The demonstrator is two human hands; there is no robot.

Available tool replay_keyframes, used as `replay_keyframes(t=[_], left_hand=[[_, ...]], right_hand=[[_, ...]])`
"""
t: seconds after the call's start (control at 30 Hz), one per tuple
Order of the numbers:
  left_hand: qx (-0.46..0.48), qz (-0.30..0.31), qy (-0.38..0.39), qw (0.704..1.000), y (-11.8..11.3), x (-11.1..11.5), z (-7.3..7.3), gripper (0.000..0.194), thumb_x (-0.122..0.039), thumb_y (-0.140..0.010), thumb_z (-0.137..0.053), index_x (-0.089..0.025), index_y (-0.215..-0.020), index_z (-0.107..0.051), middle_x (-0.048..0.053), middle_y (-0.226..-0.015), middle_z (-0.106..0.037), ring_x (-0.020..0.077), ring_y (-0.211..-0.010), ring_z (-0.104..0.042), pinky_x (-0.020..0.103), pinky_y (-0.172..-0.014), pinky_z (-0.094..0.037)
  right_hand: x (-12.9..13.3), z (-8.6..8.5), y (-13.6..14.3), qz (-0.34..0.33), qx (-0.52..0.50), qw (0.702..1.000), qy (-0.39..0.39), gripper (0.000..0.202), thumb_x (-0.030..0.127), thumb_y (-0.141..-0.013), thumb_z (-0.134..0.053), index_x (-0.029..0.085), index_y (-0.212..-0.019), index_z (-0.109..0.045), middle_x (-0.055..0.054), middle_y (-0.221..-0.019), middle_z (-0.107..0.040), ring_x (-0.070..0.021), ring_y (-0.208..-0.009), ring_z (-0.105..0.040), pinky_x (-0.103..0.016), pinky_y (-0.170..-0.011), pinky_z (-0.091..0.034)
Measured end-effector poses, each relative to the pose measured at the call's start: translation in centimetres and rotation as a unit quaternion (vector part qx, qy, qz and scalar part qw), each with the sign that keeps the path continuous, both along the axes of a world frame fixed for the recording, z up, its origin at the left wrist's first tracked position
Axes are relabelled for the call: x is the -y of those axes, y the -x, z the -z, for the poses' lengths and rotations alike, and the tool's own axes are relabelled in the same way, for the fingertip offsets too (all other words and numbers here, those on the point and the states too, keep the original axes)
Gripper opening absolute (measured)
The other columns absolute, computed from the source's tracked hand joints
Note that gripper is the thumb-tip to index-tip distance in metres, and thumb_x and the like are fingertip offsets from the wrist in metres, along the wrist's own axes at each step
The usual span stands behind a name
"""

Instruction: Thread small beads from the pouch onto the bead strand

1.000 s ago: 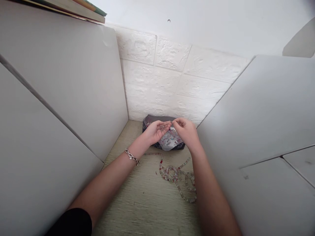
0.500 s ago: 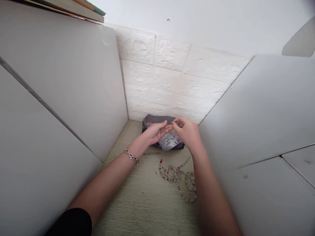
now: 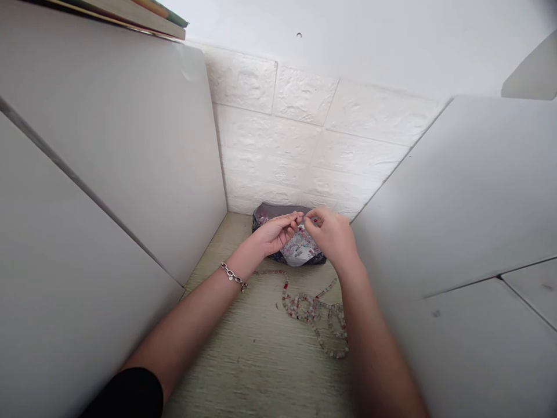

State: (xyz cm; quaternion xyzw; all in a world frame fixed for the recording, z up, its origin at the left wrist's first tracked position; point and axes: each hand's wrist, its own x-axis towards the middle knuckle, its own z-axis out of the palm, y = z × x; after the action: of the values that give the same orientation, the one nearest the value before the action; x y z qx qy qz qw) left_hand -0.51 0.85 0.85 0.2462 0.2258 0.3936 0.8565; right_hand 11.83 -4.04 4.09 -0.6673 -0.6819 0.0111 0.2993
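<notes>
Over an open dark bag (image 3: 322,258) of small coloured beads (image 3: 301,242), my two hands nearly meet at the fingertips. My left hand (image 3: 279,231) is palm up, its thumb and fingers pinched together on something too small to make out. Thumb and forefinger of my right hand (image 3: 331,232) are also pinched, just right of the left fingertips; what they hold is too small to tell. A long beaded string (image 3: 307,307) lies in loops on the greenish surface below the bag, partly hidden behind my right forearm.
Grey-white panels rise on the left (image 3: 130,145) and right (image 3: 470,191). A white brick-patterned wall (image 3: 300,145) stands behind the bag. Books (image 3: 143,17) lie atop the left panel. A tiny reddish piece lies left of the string.
The fingers of my left hand have closed from a more open, spread pose into a pinch. My right hand has hardly moved.
</notes>
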Motion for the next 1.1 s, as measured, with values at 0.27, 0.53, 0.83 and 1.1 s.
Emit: replay_keyframes(t=[0.27,0.53,0.83,1.1], left_hand=[[0.010,-0.014,-0.006,1.000,-0.02,-0.24,0.44,0.018,-0.002,-0.078,-0.045,-0.007,-0.072,-0.061,0.002,-0.065,-0.057,0.0007,-0.052,-0.051,0.007,-0.047,-0.041],[0.024,0.001,0.008,1.000,0.04,-0.28,0.62,0.018,-0.013,-0.081,-0.047,-0.007,-0.070,-0.059,0.001,-0.061,-0.055,0.0001,-0.048,-0.048,0.007,-0.044,-0.040],[0.016,0.002,0.010,1.000,-0.03,-0.15,0.45,0.019,-0.014,-0.083,-0.045,-0.007,-0.069,-0.058,0.001,-0.058,-0.055,0.0002,-0.045,-0.048,0.008,-0.043,-0.041],[0.019,-0.006,0.025,0.999,-0.04,-0.04,0.19,0.021,-0.013,-0.083,-0.043,-0.007,-0.068,-0.057,0.001,-0.058,-0.054,-0.0001,-0.044,-0.046,0.007,-0.042,-0.040]], right_hand=[[0.21,-0.24,0.04,0.009,0.013,1.000,0.000,0.023,0.036,-0.076,-0.045,0.022,-0.078,-0.063,-0.002,-0.073,-0.065,-0.0145,-0.062,-0.052,-0.025,-0.053,-0.029],[0.23,-0.13,0.35,-0.002,0.021,1.000,-0.018,0.024,0.036,-0.078,-0.043,0.023,-0.080,-0.063,-0.003,-0.077,-0.065,-0.0159,-0.068,-0.056,-0.025,-0.056,-0.031],[0.22,-0.10,0.56,0.010,0.034,0.999,-0.003,0.027,0.039,-0.078,-0.043,0.023,-0.084,-0.063,-0.004,-0.079,-0.065,-0.0167,-0.070,-0.056,-0.025,-0.054,-0.030],[0.33,-0.17,0.65,0.011,0.037,0.999,-0.009,0.027,0.040,-0.078,-0.042,0.023,-0.084,-0.063,-0.004,-0.078,-0.065,-0.0162,-0.067,-0.055,-0.025,-0.053,-0.029]])
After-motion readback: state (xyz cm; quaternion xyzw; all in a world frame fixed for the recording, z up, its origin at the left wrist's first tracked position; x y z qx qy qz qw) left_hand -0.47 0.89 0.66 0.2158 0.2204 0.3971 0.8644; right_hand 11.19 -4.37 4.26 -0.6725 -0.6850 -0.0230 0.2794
